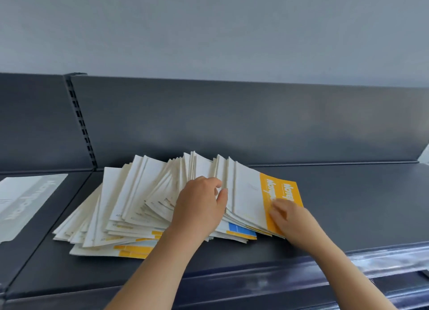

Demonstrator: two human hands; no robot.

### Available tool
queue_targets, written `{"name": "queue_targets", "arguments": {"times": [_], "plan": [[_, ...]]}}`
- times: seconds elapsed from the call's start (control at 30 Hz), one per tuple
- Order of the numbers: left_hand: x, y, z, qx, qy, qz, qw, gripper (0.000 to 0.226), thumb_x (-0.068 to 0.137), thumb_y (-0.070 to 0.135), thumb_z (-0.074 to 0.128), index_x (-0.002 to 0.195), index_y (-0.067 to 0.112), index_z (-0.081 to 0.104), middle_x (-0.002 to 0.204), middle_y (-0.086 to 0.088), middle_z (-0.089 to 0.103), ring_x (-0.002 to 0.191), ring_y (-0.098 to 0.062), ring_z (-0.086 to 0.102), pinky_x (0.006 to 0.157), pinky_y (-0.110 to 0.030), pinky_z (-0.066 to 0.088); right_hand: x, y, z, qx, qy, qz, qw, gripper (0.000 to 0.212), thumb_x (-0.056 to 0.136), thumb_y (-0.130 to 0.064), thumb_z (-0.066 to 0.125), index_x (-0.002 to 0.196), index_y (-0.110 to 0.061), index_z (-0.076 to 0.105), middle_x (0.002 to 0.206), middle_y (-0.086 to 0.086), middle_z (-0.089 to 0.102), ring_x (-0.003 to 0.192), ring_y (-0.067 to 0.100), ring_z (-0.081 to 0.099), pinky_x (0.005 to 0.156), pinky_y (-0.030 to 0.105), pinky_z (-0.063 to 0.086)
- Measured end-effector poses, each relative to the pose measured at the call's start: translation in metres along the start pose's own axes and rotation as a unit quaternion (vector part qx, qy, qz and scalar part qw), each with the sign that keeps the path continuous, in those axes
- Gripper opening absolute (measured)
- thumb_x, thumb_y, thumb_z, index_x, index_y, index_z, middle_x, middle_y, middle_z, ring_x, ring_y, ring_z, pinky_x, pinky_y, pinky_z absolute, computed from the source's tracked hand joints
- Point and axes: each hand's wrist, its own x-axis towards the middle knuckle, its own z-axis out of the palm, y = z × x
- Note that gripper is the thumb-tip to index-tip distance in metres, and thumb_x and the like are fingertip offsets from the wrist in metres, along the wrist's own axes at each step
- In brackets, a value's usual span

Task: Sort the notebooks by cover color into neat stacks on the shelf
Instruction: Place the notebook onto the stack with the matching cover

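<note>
A fanned-out heap of thin notebooks (130,207) lies on the dark shelf (348,205), mostly showing white covers with yellow strips; one blue patch (236,228) peeks out low in the heap. At the right end lies a notebook with a yellow band (282,193) and white lettering. My left hand (199,207) rests flat on the middle of the heap, fingers spread over the page edges. My right hand (285,216) presses on the near corner of the yellow-banded notebook; whether it pinches it is hidden.
A grey-white notebook (25,200) lies alone on the neighbouring shelf section at left. The shelf's dark back panel (232,123) rises behind the heap, with a slotted upright (81,123) at left. A clear price rail (383,261) runs along the front edge. Bare shelf stretches to the right.
</note>
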Motion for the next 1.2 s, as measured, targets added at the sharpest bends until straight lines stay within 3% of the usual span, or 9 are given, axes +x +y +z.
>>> {"name": "queue_targets", "arguments": {"times": [0.07,0.17,0.23,0.33,0.43,0.57,0.67,0.9,1.2], "plan": [[0.002,0.004,0.003,0.038,-0.002,-0.014,0.999,0.028,0.094,0.039,0.048,0.097,0.018,0.066,0.089,0.002,0.067,0.081,-0.017,0.061,0.070,-0.032,0.052,-0.003,-0.006,0.001,0.041,-0.014,-0.040,0.998,0.032,0.098,-0.028,0.041,0.118,-0.011,0.061,0.131,-0.002,0.054,0.118,0.021,0.050,0.092,0.025,0.037],[0.007,0.009,0.003,0.091,-0.010,-0.048,0.995,0.035,0.089,0.045,0.055,0.067,0.019,0.047,0.065,0.005,0.055,0.059,-0.013,0.051,0.047,-0.026,0.034,-0.007,-0.017,0.001,0.084,-0.032,-0.091,0.992,0.038,0.098,-0.034,0.042,0.134,-0.024,0.050,0.144,-0.011,0.042,0.131,0.012,0.040,0.102,0.018,0.027],[0.010,0.012,0.002,0.097,-0.022,-0.072,0.992,0.028,0.086,0.040,0.060,0.071,0.019,0.050,0.067,0.007,0.055,0.061,-0.011,0.053,0.046,-0.025,0.033,-0.007,-0.018,-0.004,0.102,-0.044,-0.084,0.990,0.037,0.098,-0.033,0.042,0.132,-0.023,0.051,0.138,-0.007,0.049,0.127,0.015,0.045,0.102,0.022,0.033],[0.009,0.016,0.003,0.087,-0.022,-0.098,0.991,0.017,0.086,0.032,0.060,0.084,0.015,0.061,0.076,0.002,0.066,0.072,-0.017,0.063,0.058,-0.031,0.049,-0.004,-0.003,-0.011,0.041,-0.019,-0.025,0.999,0.026,0.099,-0.024,0.036,0.105,-0.010,0.058,0.106,0.009,0.061,0.101,0.025,0.058,0.077,0.030,0.043],[0.006,0.017,0.002,0.083,0.011,-0.111,0.990,0.014,0.089,0.026,0.053,0.085,0.014,0.058,0.075,0.000,0.064,0.068,-0.018,0.058,0.054,-0.029,0.042,-0.001,0.013,-0.009,-0.005,0.003,0.030,1.000,0.026,0.097,-0.021,0.030,0.084,-0.010,0.050,0.088,0.010,0.058,0.083,0.027,0.055,0.073,0.040,0.047],[0.005,0.018,-0.001,0.050,0.039,-0.130,0.990,0.008,0.093,0.019,0.045,0.092,0.011,0.047,0.073,0.001,0.052,0.058,-0.010,0.042,0.046,-0.024,0.026,-0.007,0.007,-0.005,0.067,-0.037,-0.009,0.997,0.034,0.101,-0.019,0.028,0.122,-0.010,0.054,0.123,0.010,0.057,0.108,0.026,0.055,0.088,0.033,0.044],[0.003,0.021,-0.002,0.016,0.042,-0.142,0.989,0.007,0.096,0.016,0.044,0.100,0.010,0.045,0.076,0.001,0.049,0.057,-0.008,0.043,0.044,-0.020,0.025,-0.011,-0.003,-0.005,0.140,-0.045,-0.045,0.988,0.035,0.102,-0.020,0.031,0.129,-0.020,0.054,0.135,-0.002,0.051,0.117,0.019,0.049,0.089,0.024,0.036],[-0.001,0.023,-0.004,-0.025,0.046,-0.158,0.986,0.009,0.097,0.013,0.041,0.105,0.011,0.046,0.096,-0.006,0.058,0.058,-0.008,0.045,0.042,-0.014,0.027,-0.008,-0.002,-0.006,0.128,-0.051,-0.037,0.990,0.035,0.101,-0.017,0.029,0.126,-0.016,0.054,0.132,0.003,0.053,0.102,0.016,0.053,0.090,0.027,0.043],[-0.011,0.020,-0.003,-0.070,0.019,-0.160,0.984,0.010,0.094,0.014,0.052,0.102,0.012,0.047,0.109,-0.003,0.061,0.067,-0.006,0.051,0.036,-0.009,0.036,-0.019,-0.021,-0.004,0.191,-0.096,-0.049,0.976,0.035,0.103,-0.026,0.028,0.130,-0.027,0.050,0.124,-0.012,0.046,0.110,0.014,0.049,0.091,0.024,0.037]]}}
